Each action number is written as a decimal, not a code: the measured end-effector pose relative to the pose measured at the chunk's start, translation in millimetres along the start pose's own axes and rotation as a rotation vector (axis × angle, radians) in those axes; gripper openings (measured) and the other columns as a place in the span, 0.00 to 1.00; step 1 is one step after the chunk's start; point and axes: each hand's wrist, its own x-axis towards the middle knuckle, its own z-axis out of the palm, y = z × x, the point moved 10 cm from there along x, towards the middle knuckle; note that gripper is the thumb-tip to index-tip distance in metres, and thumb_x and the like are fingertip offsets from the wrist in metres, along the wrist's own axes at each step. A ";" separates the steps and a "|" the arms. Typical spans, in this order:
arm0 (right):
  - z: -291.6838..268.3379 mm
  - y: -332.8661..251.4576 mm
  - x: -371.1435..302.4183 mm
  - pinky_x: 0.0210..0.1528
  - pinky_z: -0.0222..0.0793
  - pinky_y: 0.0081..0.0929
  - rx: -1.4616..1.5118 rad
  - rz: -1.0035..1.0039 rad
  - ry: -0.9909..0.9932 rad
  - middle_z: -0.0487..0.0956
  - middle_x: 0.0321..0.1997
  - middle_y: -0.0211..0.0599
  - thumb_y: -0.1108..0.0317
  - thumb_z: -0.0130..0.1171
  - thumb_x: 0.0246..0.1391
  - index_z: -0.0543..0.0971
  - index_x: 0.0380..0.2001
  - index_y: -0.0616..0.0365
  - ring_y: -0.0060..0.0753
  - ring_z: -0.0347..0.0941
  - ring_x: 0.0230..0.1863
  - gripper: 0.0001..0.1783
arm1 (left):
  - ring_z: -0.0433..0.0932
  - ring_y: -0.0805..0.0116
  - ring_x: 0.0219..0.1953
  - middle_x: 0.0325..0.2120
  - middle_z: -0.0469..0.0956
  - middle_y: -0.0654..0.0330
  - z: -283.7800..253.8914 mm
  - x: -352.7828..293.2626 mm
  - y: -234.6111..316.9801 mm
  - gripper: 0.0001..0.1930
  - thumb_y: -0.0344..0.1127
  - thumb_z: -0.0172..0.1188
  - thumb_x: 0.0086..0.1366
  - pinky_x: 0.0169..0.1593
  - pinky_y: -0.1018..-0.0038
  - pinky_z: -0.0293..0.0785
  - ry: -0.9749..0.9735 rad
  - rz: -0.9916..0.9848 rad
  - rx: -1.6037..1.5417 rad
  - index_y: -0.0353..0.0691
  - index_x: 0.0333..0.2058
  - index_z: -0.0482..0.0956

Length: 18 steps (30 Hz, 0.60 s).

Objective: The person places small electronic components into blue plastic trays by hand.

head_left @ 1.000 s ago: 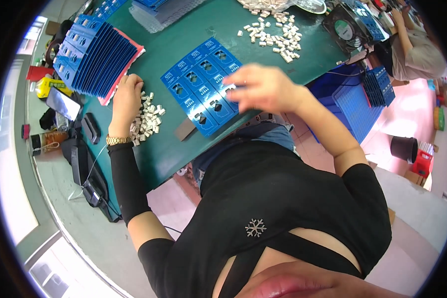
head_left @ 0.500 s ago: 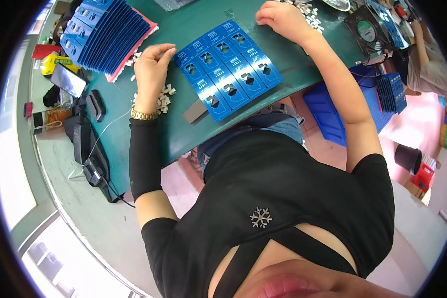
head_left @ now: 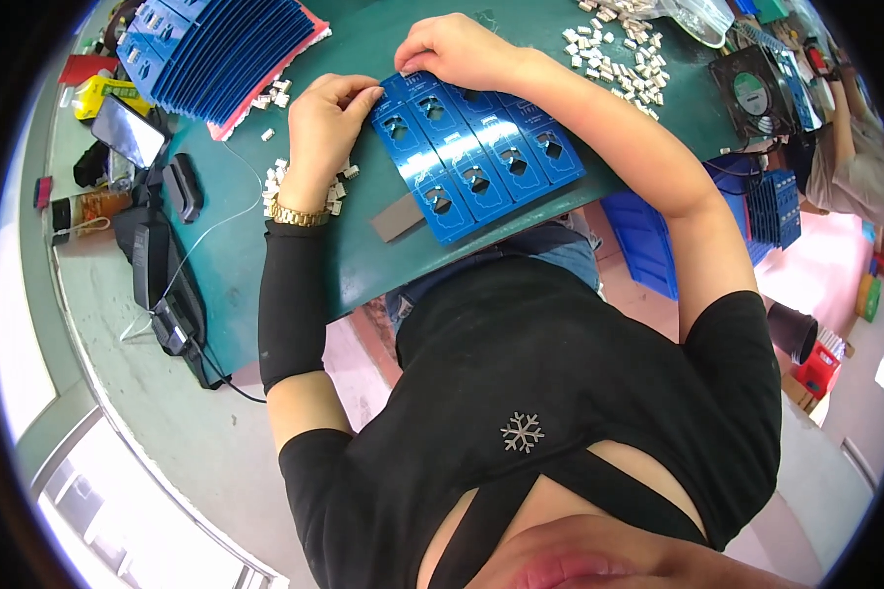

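Observation:
A blue circuit board panel, with several rows of dark cut-outs, lies on the green table in front of me. My left hand is closed in a pinch by the panel's far left corner. Across that corner, my right hand also pinches, its fingertips at the panel's far edge. Whatever either hand's fingertips hold is too small or hidden to make out. Small white connectors lie by my left wrist, and a larger scatter of white connectors lies beyond my right forearm.
A stack of blue boards stands in a red-edged holder at the far left. Nearby are a phone, a black case and a cable. A flat grey strip lies beside the panel. At right are a fan and a blue crate.
My right hand has moved left from beside the connector scatter to the panel's far left corner. My left hand has shifted slightly right and nearer me. The view has shifted a little.

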 end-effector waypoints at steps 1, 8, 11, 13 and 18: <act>-1.5 -3.3 -0.8 0.43 0.74 0.34 -0.043 -0.043 0.028 0.81 0.35 0.40 0.70 0.60 0.54 0.84 0.34 0.57 0.44 0.78 0.38 0.07 | 0.79 0.71 0.27 0.28 0.80 0.58 -0.1 -0.2 4.2 0.08 0.33 0.67 0.58 0.34 0.76 0.75 0.003 0.016 0.039 0.38 0.36 0.85; -3.8 -10.6 -6.7 0.43 0.74 0.34 -0.157 -0.157 0.131 0.80 0.35 0.40 0.70 0.59 0.54 0.83 0.35 0.57 0.44 0.78 0.38 0.07 | 0.79 0.72 0.27 0.26 0.79 0.59 -2.4 0.0 2.8 0.07 0.32 0.65 0.59 0.33 0.77 0.75 0.022 0.003 0.039 0.38 0.36 0.85; -3.1 -10.8 -6.6 0.43 0.74 0.34 -0.152 -0.158 0.115 0.80 0.35 0.40 0.70 0.60 0.53 0.83 0.35 0.57 0.43 0.78 0.39 0.07 | 0.78 0.73 0.26 0.27 0.80 0.60 -1.2 0.7 -0.6 0.07 0.32 0.65 0.59 0.34 0.77 0.75 0.026 -0.016 -0.004 0.38 0.36 0.85; -3.6 -12.6 -7.7 0.43 0.74 0.34 -0.145 -0.160 0.128 0.80 0.34 0.40 0.70 0.60 0.53 0.83 0.34 0.57 0.43 0.78 0.38 0.07 | 0.78 0.74 0.26 0.28 0.80 0.60 -1.9 -0.2 -3.7 0.07 0.31 0.65 0.59 0.34 0.78 0.75 0.034 -0.052 -0.016 0.38 0.35 0.85; -3.7 -11.0 -3.2 0.41 0.74 0.35 -0.079 -0.115 0.056 0.80 0.33 0.39 0.71 0.62 0.51 0.84 0.33 0.57 0.43 0.78 0.36 0.06 | 0.75 0.82 0.26 0.27 0.80 0.65 0.3 -0.4 -11.9 0.07 0.32 0.66 0.59 0.33 0.83 0.72 0.011 -0.085 -0.050 0.36 0.36 0.84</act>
